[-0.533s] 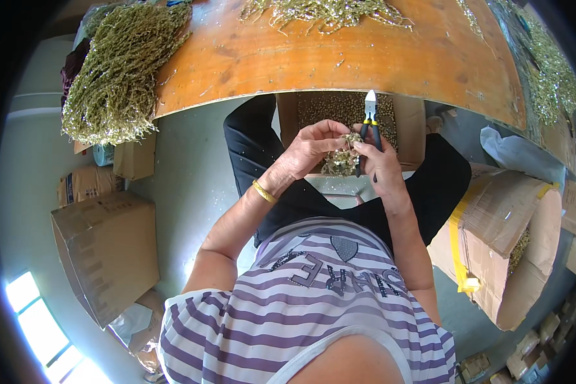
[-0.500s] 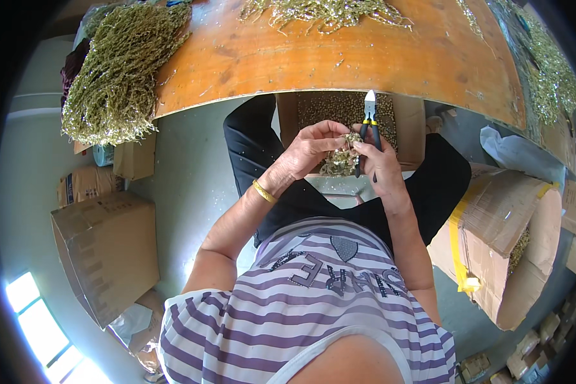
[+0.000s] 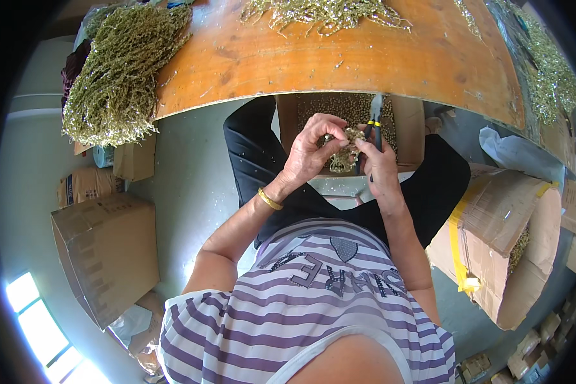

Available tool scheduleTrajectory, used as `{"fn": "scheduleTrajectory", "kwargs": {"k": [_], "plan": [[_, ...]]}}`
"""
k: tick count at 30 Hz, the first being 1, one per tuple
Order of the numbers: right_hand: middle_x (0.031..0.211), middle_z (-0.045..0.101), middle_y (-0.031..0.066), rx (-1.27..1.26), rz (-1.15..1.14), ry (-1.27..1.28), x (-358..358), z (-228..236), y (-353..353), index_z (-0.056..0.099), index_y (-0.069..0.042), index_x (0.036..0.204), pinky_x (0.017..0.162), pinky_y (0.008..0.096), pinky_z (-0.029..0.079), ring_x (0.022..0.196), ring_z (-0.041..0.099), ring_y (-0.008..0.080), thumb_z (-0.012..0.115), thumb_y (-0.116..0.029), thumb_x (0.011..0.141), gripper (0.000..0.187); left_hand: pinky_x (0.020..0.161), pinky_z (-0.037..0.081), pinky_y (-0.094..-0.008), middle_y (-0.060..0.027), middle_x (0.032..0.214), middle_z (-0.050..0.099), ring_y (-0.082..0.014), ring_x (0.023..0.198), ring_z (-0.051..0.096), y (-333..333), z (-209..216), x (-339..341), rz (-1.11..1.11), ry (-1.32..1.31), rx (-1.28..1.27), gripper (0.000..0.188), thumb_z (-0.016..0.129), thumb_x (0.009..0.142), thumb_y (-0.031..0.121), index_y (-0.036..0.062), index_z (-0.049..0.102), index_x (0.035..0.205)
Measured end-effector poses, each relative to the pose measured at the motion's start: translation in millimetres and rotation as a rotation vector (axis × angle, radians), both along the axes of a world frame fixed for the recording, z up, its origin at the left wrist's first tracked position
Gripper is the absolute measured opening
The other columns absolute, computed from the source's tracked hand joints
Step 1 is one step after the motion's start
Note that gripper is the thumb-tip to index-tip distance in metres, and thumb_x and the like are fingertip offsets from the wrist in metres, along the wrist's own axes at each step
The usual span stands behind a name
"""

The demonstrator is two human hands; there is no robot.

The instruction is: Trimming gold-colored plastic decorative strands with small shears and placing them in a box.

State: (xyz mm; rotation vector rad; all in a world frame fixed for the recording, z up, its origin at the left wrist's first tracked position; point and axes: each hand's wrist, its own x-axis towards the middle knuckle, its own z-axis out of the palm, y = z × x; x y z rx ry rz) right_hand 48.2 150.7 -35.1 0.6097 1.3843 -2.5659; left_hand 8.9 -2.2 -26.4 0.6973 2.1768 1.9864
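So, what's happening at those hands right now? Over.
Right hand holds black-handled pliers. Left hand at glittery gold bundle. Open carton below. Nothing visibly in the way.

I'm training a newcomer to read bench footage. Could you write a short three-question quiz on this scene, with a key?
1. Which hand holds the pliers? a) left b) right c) neither
2. True or false: the yellow bracelet is on the left wrist.
3. Fill in: the large gold strand bundle lies at the ____ end of the wooden table.

Key: 1 b, the right hand; 2 true; 3 left.
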Motion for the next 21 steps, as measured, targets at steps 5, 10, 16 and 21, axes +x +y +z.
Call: {"fn": "scheduleTrajectory", "kwargs": {"k": [5,10,16,21], "plan": [[0.084,0.053,0.0045,-0.085,-0.184,0.008,-5,-6,14,0.051,-0.003,0.105,0.060,0.0273,0.047,0.073,0.054,0.0124,0.053,-0.003,0.080,0.026,0.082,0.040,-0.0275,-0.0063,0.093,0.057,-0.0161,0.092,0.051,-6,-1,3,0.194,0.168,0.006,0.010,0.060,0.076,-0.003,0.0046,0.057,0.081],[0.086,0.053,0.0038,-0.040,-0.169,0.054,-3,-5,19,0.050,-0.003,0.108,0.062,0.0275,0.046,0.076,0.053,0.0119,0.052,-0.003,0.080,0.028,0.080,0.041,-0.0244,-0.0058,0.093,0.060,-0.0098,0.085,0.054,-1,-18,-1,0.315,-0.257,0.358,0.007,0.059,0.079,0.000,0.0051,0.057,0.084],[0.082,0.051,-0.0014,0.278,-0.211,0.120,-2,-9,10,0.052,-0.003,0.109,0.063,0.0209,0.041,0.073,0.049,0.0062,0.056,-0.003,0.079,0.030,0.075,0.043,-0.0241,-0.0057,0.089,0.060,-0.0100,0.079,0.054,12,-19,-3,0.179,-0.538,0.608,0.004,0.058,0.080,0.005,0.0059,0.057,0.083],[0.100,0.052,0.0034,0.366,-0.135,0.240,0,6,3,0.049,0.000,0.112,0.077,0.0224,0.042,0.085,0.054,0.0107,0.057,-0.001,0.079,0.035,0.074,0.045,-0.0259,-0.0040,0.084,0.058,-0.0122,0.075,0.055,12,-12,-1,-0.012,-0.769,0.753,0.003,0.058,0.081,0.007,0.0055,0.056,0.084]]}}
